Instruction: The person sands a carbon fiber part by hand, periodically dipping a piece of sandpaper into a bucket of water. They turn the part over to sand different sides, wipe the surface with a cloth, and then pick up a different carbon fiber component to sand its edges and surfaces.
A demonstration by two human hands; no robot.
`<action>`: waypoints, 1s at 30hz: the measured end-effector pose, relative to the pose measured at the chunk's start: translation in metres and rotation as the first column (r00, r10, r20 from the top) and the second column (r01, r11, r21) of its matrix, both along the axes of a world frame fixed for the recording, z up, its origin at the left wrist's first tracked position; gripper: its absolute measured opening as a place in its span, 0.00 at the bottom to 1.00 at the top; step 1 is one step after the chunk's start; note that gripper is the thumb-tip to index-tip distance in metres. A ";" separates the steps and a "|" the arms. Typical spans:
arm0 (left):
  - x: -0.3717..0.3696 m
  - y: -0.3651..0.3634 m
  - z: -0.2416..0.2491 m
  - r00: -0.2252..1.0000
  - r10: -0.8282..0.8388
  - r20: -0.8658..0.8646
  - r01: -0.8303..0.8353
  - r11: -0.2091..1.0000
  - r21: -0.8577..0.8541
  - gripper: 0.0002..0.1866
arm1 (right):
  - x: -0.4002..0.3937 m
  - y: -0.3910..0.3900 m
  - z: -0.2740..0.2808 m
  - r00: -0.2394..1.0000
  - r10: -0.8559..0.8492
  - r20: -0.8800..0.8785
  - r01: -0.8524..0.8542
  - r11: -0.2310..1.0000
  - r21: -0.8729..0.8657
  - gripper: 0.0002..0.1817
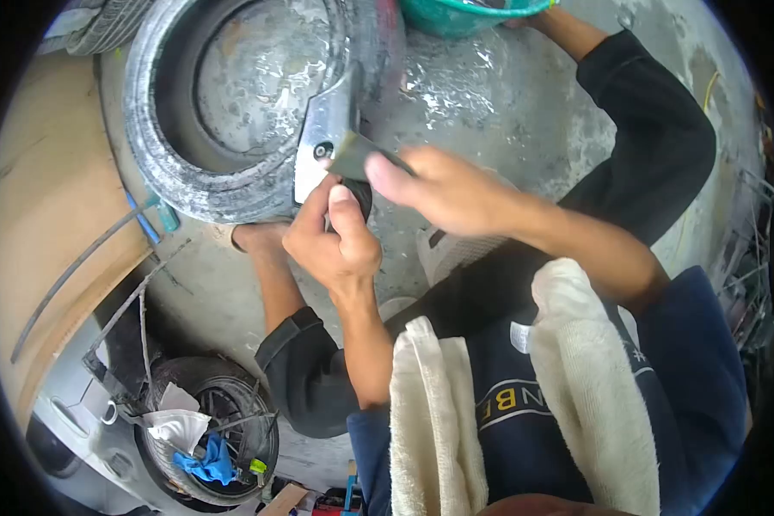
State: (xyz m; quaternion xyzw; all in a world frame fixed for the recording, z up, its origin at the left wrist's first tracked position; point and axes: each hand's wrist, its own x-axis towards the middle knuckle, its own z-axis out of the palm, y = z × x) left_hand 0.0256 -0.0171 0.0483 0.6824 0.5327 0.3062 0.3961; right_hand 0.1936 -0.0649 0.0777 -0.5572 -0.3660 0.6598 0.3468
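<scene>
Near the middle, my left hand (pixel 335 232) is closed round the dark handle of a tool with a flat metal head (pixel 328 120). The tool's head lies over the edge of a wet, grey tire (pixel 176 172) on the floor. To its right, my right hand (pixel 439 185) pinches a flat, dark greenish block (pixel 350 159), which is against or just over the metal head by its round bolt. The right hand is slightly blurred. The left fingers partly hide the handle.
A green basin (pixel 456 21) stands at the top. At the left are a wooden board (pixel 60 172) and a black curved rod (pixel 73 267). A wheel (pixel 168 447) with a blue glove (pixel 211 460) on it lies at the lower left. A towel (pixel 593 378) hangs over my chest.
</scene>
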 end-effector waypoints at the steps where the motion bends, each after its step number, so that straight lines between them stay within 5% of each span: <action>1: -0.001 0.003 0.002 1.000 0.007 -0.004 -0.007 1.000 0.022 0.22 | 0.003 -0.011 -0.002 1.000 0.007 -0.004 -0.007 1.000 0.022 0.35; 3: -0.010 0.011 0.005 0.908 0.250 0.336 -0.209 0.966 -0.152 0.21 | 0.014 -0.038 -0.022 0.974 0.134 0.183 -0.150 0.986 0.077 0.29; 5: -0.027 0.019 0.008 0.657 0.468 0.591 -0.321 0.883 -0.343 0.22 | 0.029 -0.059 -0.024 0.937 0.011 0.350 -0.067 0.987 0.148 0.27; 7: -0.041 0.023 0.022 0.494 0.314 0.811 -0.108 0.947 -0.302 0.21 | 0.044 -0.061 -0.004 0.929 -0.110 0.353 0.052 0.984 0.168 0.27; 9: -0.031 0.020 0.042 0.400 0.568 0.719 -0.369 0.818 -0.441 0.24 | 0.053 -0.057 0.009 0.881 -0.111 0.459 -0.032 0.956 0.293 0.29; 13: -0.034 0.017 0.054 0.251 0.241 0.938 0.048 0.964 -0.260 0.34 | 0.046 -0.052 0.028 0.903 -0.042 0.427 -0.126 0.925 0.358 0.27; 17: -0.039 0.013 0.045 0.280 0.095 0.955 0.113 0.985 -0.131 0.35 | 0.007 -0.029 0.047 0.895 0.051 0.443 -0.289 0.823 0.489 0.29; 19: -0.055 0.005 0.027 0.695 0.075 0.715 0.008 0.994 -0.111 0.34 | -0.021 -0.013 0.053 0.874 -0.032 0.485 -0.283 0.779 0.560 0.28; 21: -0.038 0.001 0.040 0.912 0.072 0.403 -0.061 0.997 -0.041 0.33 | -0.038 -0.008 0.047 0.883 -0.062 0.465 -0.225 0.814 0.535 0.27; 30: -0.036 0.006 0.019 0.951 0.039 0.307 -0.048 0.999 0.021 0.26 | -0.053 -0.004 0.027 0.916 -0.193 0.351 0.003 0.880 0.476 0.22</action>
